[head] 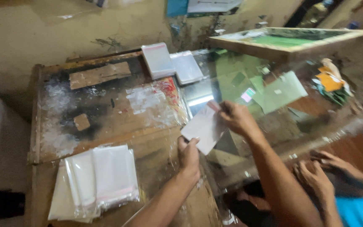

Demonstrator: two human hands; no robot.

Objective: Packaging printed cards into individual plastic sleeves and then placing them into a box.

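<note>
At the lower left of the frame a fanned stack of clear plastic sleeves (pixel 95 180) lies flat on the worn wooden bench (pixel 55 126), well apart from your hands. Higher up, near the top centre, two more piles of clear sleeves (pixel 171 63) rest side by side on the bench's far edge.

Your left hand (pixel 188 156) comes up from the bottom centre and is clenched on the lower corner of a small white sheet (pixel 204 126), thumb on top. The sheet sits in the middle of the frame, tilted, its long axis running from lower left to upper right, just over the near edge of the glass plate (pixel 232 84). Your right hand (pixel 237 117) is right of it and pinches the sheet's upper right corner, so the sheet spans between both grips; neither hand is nearer than the other, each has a corner.

Right of your forearm, at the lower right, another person's two hands (pixel 322 172) rest on the reddish wood, apart from yours. Above them, in the upper right, a wooden-framed screen with a green mesh (pixel 290 42) stands raised over the glass. No box or tray shows, so nothing can be said of contents
</note>
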